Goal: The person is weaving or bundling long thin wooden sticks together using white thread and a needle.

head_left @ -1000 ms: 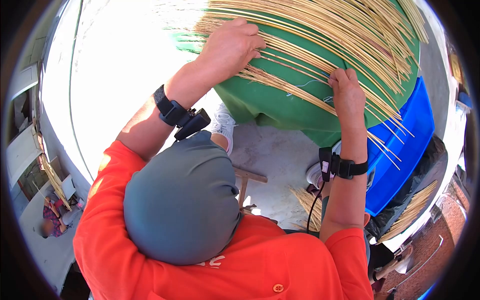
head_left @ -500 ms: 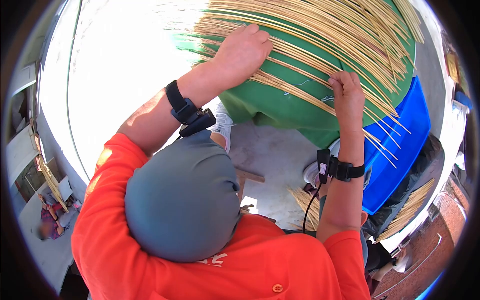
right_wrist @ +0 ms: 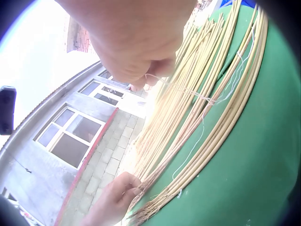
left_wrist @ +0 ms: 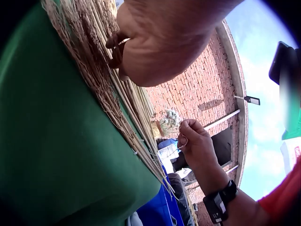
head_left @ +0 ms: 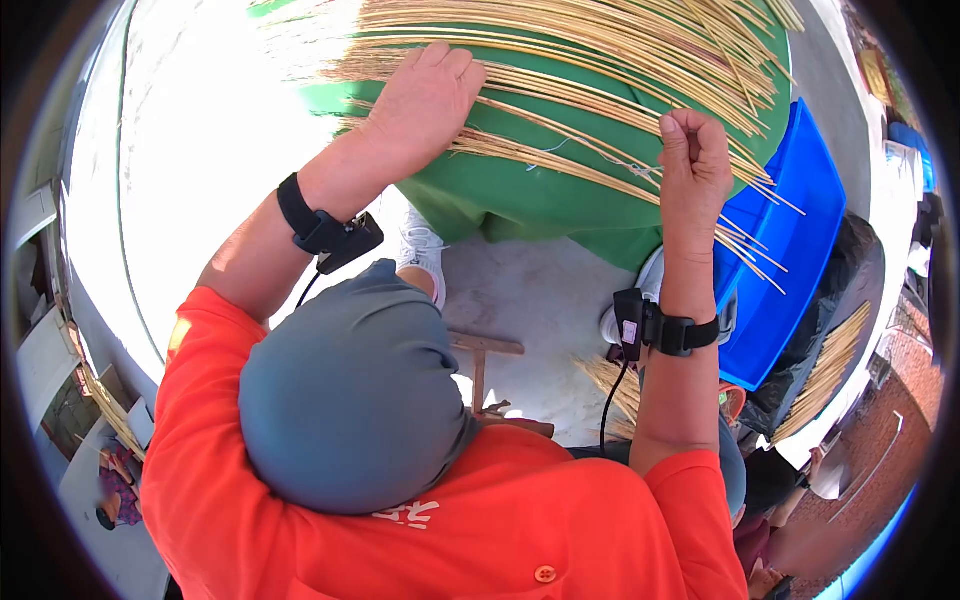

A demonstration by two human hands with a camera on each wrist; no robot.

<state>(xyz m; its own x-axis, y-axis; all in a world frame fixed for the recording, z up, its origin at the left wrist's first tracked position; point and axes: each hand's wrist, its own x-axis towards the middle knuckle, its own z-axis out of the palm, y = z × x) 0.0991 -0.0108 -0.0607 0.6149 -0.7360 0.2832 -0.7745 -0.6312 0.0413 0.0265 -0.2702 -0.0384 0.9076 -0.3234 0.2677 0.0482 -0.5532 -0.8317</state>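
Note:
Slender straw-coloured stalks with feathery heads, like broom straw, lie across a green-covered surface (head_left: 520, 215). My left hand (head_left: 425, 100) grips a small bundle of stalks (right_wrist: 189, 126) near the feathery heads, its fingertips partly hidden. Farther along, toward the bare ends, my right hand (head_left: 695, 170) is raised over the stalks, thumb and forefinger pinching a thin white string (right_wrist: 181, 88). In the right wrist view the string runs from those fingers to the bundle. Closer to my body lies another bunch of stalks (head_left: 560, 167), with white string beside it.
A broad layer of loose stalks (head_left: 600, 45) covers the far side. Right of the surface stands a blue bin (head_left: 790, 235), with a black plastic bag (head_left: 855, 285) beyond it. A wooden stand (head_left: 480, 365) and more straw (head_left: 607, 385) are on the floor below.
The right hand has drawn away toward the bare stalk ends and turned, its pinching fingers now raised. My left hand shifted slightly along the stalks. The head view has swung a little right.

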